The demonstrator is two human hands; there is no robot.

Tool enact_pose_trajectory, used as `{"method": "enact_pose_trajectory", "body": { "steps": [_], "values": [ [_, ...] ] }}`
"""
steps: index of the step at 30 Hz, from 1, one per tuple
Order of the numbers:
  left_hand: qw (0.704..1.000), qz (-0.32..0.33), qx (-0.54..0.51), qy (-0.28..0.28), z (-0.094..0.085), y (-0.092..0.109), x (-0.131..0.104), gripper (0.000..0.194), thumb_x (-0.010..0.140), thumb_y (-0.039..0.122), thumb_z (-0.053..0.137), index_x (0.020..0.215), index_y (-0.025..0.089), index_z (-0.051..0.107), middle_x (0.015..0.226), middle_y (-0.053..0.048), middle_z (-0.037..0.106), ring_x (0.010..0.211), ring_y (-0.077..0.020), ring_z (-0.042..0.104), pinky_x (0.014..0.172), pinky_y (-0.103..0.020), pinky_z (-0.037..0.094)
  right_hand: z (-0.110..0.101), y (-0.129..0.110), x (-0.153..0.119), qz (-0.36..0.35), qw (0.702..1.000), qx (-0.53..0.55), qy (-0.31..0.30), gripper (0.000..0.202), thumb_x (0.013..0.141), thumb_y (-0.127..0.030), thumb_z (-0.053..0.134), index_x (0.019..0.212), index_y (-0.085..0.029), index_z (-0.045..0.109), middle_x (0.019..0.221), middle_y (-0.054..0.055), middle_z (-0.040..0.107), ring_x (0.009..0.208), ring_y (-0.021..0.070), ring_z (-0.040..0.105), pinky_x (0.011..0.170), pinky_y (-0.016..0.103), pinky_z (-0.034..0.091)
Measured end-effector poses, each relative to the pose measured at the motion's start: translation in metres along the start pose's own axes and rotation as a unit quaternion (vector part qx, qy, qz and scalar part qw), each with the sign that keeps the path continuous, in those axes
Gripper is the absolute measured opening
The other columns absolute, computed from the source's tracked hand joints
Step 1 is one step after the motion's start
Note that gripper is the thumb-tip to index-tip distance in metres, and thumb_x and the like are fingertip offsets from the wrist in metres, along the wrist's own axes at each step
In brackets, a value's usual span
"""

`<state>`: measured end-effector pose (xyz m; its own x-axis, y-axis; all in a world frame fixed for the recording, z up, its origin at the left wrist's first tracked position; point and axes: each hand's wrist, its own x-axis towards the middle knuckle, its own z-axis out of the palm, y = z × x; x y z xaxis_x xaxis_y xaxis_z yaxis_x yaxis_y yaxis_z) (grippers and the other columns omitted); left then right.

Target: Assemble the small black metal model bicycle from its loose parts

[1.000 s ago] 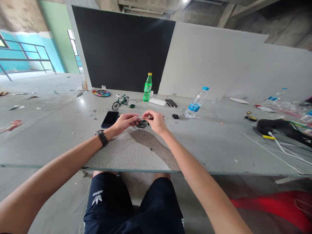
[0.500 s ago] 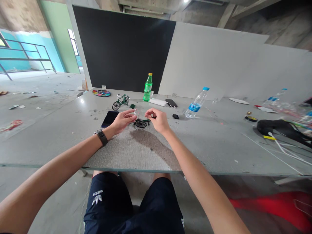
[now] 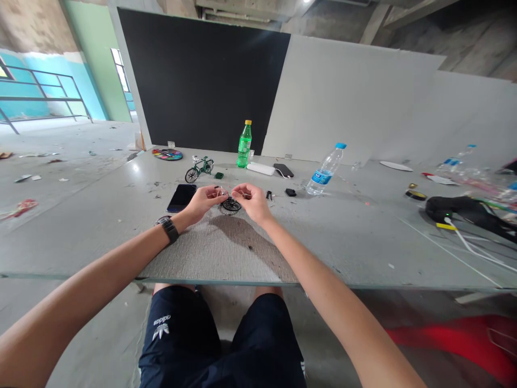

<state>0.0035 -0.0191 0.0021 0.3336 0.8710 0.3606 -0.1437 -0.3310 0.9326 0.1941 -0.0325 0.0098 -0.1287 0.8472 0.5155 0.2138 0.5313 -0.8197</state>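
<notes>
My left hand [image 3: 204, 201] is closed on a small silvery part, its fingertips near the middle of the table. Close beside it, my right hand [image 3: 251, 200] pinches something too small to make out. Between and just under the fingertips is a black wheel [image 3: 231, 205] of a miniature bicycle, partly hidden by the hands. A green miniature bicycle [image 3: 199, 168] stands upright further back on the left, with a small green piece [image 3: 218, 175] beside it. Small black parts [image 3: 269, 195] lie just right of my right hand.
A dark phone [image 3: 181, 198] lies left of my left hand. Behind stand a green bottle [image 3: 244, 144] and a white power bank [image 3: 260, 168] with another phone [image 3: 284, 170]. To the right are a clear water bottle [image 3: 324, 170], a black object [image 3: 291, 192] and a tape roll [image 3: 416, 195].
My right hand has moved left, closer to my left hand and over the wheel. The small black parts to its right now show.
</notes>
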Motion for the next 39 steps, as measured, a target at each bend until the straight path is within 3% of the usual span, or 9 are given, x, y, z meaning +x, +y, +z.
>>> {"method": "enact_pose_trajectory", "body": {
  "steps": [4,13,17,20,31,37,39],
  "values": [
    [1.0,0.005,0.002,0.001,0.001,-0.001,0.0,0.029,0.075,0.036,0.084,0.086,0.014,0.069,0.07,0.0,0.065,0.065,-0.0115,0.059,0.064,-0.026,0.046,0.006,0.001,-0.003,0.011,1.0,-0.019,0.004,0.03,0.083,-0.048,0.073,0.087,-0.019,0.07,0.083,0.006,0.074,0.077,0.0176,0.066,0.071,0.03,0.05],
    [1.0,-0.012,-0.015,-0.019,-0.002,-0.006,0.001,0.04,0.073,0.031,0.087,0.106,0.013,0.075,0.089,-0.008,0.077,0.076,-0.0151,0.069,0.075,-0.029,0.054,0.0,-0.001,-0.001,0.018,0.998,-0.048,0.022,0.026,0.081,-0.045,0.076,0.083,-0.019,0.073,0.079,0.005,0.074,0.076,0.018,0.066,0.072,0.031,0.049],
    [0.998,-0.024,-0.048,-0.044,-0.001,-0.004,0.001,0.041,0.084,0.043,0.077,0.112,0.012,0.075,0.103,-0.013,0.078,0.089,-0.0194,0.072,0.087,-0.035,0.055,-0.005,-0.001,0.0,0.006,0.998,-0.06,0.011,0.027,0.083,-0.046,0.074,0.084,-0.019,0.074,0.08,0.006,0.076,0.075,0.0184,0.067,0.071,0.031,0.049],
    [0.995,-0.033,-0.084,-0.045,0.001,-0.004,0.001,0.044,0.087,0.046,0.073,0.114,0.012,0.074,0.103,-0.012,0.078,0.088,-0.0189,0.072,0.091,-0.038,0.056,-0.01,-0.004,0.001,0.005,0.997,-0.073,0.008,0.028,0.084,-0.047,0.073,0.085,-0.019,0.074,0.081,0.007,0.077,0.074,0.0188,0.068,0.07,0.031,0.05],
    [0.997,-0.028,-0.037,-0.058,-0.002,-0.012,0.004,0.038,0.088,0.034,0.073,0.12,0.013,0.072,0.096,-0.009,0.078,0.082,-0.0155,0.071,0.087,-0.036,0.057,-0.02,-0.008,0.004,-0.01,0.992,-0.125,-0.011,0.027,0.082,-0.047,0.075,0.08,-0.02,0.073,0.077,0.006,0.075,0.07,0.0182,0.064,0.068,0.032,0.047],
    [0.992,-0.044,-0.083,-0.089,-0.004,-0.008,0.003,0.038,0.089,0.025,0.07,0.126,0.014,0.069,0.117,-0.013,0.074,0.084,-0.0133,0.07,0.087,-0.033,0.056,-0.024,-0.007,0.006,-0.018,0.988,-0.153,-0.023,0.03,0.086,-0.049,0.071,0.081,-0.02,0.072,0.078,0.006,0.074,0.072,0.0186,0.063,0.069,0.032,0.047],
    [0.99,-0.058,-0.087,-0.092,-0.004,-0.007,0.002,0.043,0.089,0.022,0.07,0.131,0.014,0.066,0.115,-0.013,0.075,0.085,-0.0138,0.071,0.088,-0.033,0.056,-0.026,-0.007,0.006,-0.023,0.987,-0.153,-0.031,0.03,0.087,-0.049,0.069,0.081,-0.02,0.071,0.079,0.006,0.074,0.073,0.0191,0.064,0.07,0.033,0.048]
  ]
}}
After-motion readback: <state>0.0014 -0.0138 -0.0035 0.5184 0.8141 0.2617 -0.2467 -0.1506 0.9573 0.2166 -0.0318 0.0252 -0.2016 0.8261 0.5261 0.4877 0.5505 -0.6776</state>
